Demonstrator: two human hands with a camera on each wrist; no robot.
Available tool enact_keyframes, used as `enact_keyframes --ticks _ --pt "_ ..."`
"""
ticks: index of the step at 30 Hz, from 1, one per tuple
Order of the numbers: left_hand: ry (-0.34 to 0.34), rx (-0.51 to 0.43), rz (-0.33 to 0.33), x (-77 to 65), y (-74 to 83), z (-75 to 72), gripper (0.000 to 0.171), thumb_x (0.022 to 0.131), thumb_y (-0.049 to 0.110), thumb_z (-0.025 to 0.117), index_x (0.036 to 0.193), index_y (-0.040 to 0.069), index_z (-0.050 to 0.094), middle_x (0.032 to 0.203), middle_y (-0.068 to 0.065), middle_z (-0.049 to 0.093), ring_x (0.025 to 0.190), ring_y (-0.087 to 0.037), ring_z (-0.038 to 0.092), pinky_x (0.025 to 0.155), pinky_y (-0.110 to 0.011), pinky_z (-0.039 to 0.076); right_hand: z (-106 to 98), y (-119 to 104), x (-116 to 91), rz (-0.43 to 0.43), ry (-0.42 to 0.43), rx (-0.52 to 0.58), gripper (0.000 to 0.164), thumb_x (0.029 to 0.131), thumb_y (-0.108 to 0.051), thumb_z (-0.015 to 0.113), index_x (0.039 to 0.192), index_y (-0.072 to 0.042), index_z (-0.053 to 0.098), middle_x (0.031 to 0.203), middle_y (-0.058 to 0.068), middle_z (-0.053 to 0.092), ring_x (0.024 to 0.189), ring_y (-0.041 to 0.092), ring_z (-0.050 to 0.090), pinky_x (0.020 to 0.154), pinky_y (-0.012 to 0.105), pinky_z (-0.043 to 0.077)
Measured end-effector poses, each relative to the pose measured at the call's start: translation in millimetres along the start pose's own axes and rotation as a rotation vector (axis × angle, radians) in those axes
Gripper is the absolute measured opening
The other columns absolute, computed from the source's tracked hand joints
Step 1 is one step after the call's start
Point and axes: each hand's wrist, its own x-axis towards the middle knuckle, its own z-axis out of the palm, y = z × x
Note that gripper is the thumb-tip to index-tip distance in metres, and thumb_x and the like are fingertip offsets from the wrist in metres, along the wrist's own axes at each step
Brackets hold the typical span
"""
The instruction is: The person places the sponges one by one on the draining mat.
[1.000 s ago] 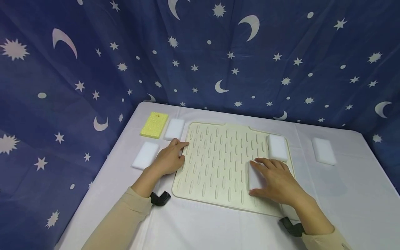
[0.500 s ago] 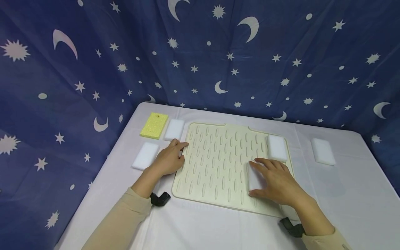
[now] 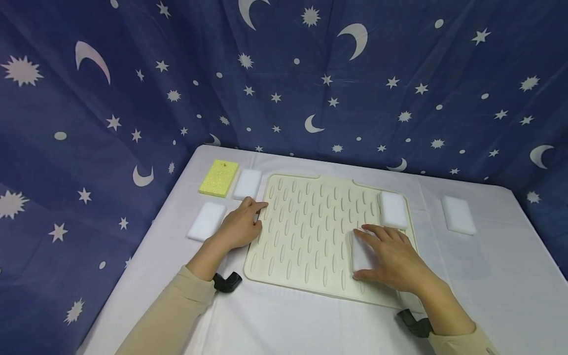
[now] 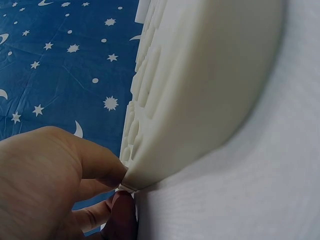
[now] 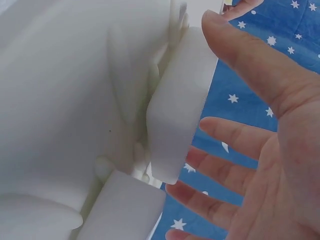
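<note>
A cream drying mat (image 3: 306, 231) with rows of raised ridges lies on the white-covered table. At its left edge my left hand (image 3: 241, 224) pinches the rim between thumb and fingers, as the left wrist view shows close up. My right hand (image 3: 392, 251) is over a white sponge block (image 3: 361, 251) lying on the mat's right part and hides some of it. In the right wrist view, the thumb reaches one end of this block (image 5: 180, 100) while the other fingers stay fairly straight and spread. A second white block (image 3: 393, 210) rests on the mat just beyond.
Left of the mat lie a yellow sponge (image 3: 219, 178), a white block (image 3: 248, 184) beside it and another white block (image 3: 207, 221) nearer me. One more white block (image 3: 459, 215) is on the table at the right. A blue curtain (image 3: 284, 74) with moons and stars stands behind.
</note>
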Motion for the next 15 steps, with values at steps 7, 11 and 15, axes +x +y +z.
enact_keyframes --ticks 7,11,15 --pt "-0.001 0.004 0.004 -0.3 -0.2 -0.4 0.053 0.098 0.011 0.056 0.151 0.011 0.054 0.115 -0.007 0.051 0.063 -0.019 0.046 0.059 -0.030 0.041 -2.2 0.7 -0.3 0.000 0.001 -0.012 0.098 0.069 -0.057 0.091 0.151 -0.016 0.055 0.155 0.014 0.049 0.138 0.048 0.045 0.109 0.072 0.032" --pt "-0.002 0.004 0.004 -0.5 0.0 -0.7 0.053 0.098 0.011 0.056 0.151 0.011 0.054 0.115 -0.007 0.051 0.063 -0.019 0.046 0.059 -0.030 0.041 -6.5 1.8 -0.6 0.003 -0.001 0.004 0.099 0.070 -0.058 0.090 0.152 -0.017 0.053 0.155 0.014 0.049 0.139 0.048 0.044 0.110 0.071 0.031" --pt "-0.001 0.004 0.005 -0.3 0.0 -0.9 0.053 0.098 0.011 0.055 0.151 0.011 0.054 0.114 -0.007 0.051 0.064 -0.019 0.046 0.059 -0.030 0.041 -13.3 4.0 -0.7 0.008 -0.003 0.036 0.099 0.071 -0.058 0.089 0.153 -0.016 0.052 0.155 0.012 0.048 0.138 0.048 0.044 0.111 0.069 0.030"
